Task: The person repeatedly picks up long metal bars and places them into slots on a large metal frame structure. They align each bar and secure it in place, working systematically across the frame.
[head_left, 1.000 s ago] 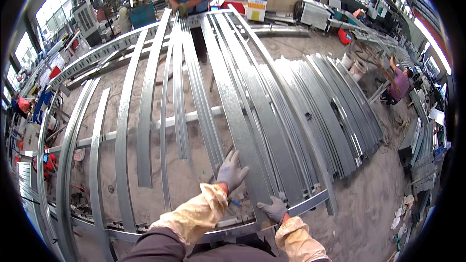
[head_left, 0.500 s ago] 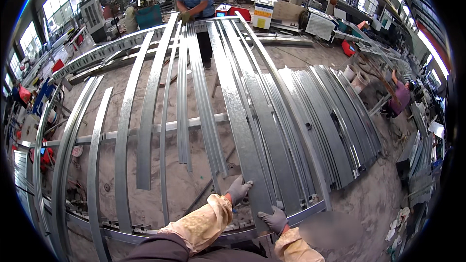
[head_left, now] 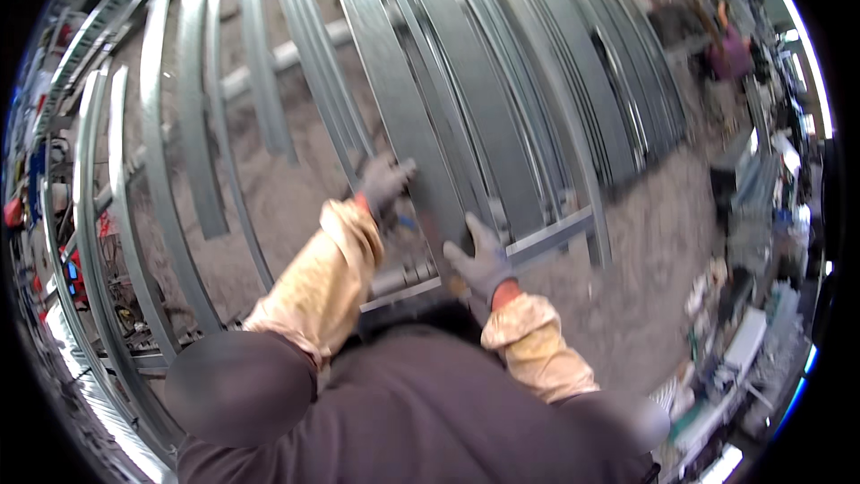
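The grey-gloved left hand (head_left: 385,184) is touching, grip unclear, a wide, flat, silvery metal strip (head_left: 399,99) lying between both hands; the grey-gloved right hand (head_left: 485,262) is resting open by its right edge. Uneven pressure could be twisting it, its edge cutting gloves.

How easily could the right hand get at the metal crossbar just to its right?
Probably quite easily, yes: the gloved right hand looks open close beside the metal crossbar, with nothing visible between them.

A head-worn fisheye looks down, close above left hand (head_left: 383,186) and right hand (head_left: 486,265).
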A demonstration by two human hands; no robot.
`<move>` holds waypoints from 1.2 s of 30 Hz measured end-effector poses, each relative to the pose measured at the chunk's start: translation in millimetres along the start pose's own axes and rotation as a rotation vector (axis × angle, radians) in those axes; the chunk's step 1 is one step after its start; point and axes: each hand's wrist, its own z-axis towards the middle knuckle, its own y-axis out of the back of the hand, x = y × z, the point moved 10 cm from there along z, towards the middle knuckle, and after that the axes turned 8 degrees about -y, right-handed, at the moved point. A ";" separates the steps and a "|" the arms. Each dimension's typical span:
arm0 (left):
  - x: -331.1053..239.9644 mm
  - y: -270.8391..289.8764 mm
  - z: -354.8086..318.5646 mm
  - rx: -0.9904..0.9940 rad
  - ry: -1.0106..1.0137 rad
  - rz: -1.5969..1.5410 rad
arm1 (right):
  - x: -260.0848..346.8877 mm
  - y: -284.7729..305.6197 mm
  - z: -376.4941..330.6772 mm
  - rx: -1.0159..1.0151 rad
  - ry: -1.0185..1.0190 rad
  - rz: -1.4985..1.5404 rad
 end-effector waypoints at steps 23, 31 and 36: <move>0.8 -34.6 12.8 -0.080 0.012 0.106 | -46.1 41.3 -47.0 0.056 -0.269 0.153; -48.0 19.2 -44.5 -0.248 -0.236 0.359 | 8.4 16.7 -24.0 0.158 -0.192 0.138; -129.5 166.2 -170.5 -0.550 -0.566 0.360 | 74.1 -34.7 10.0 0.289 -0.068 0.218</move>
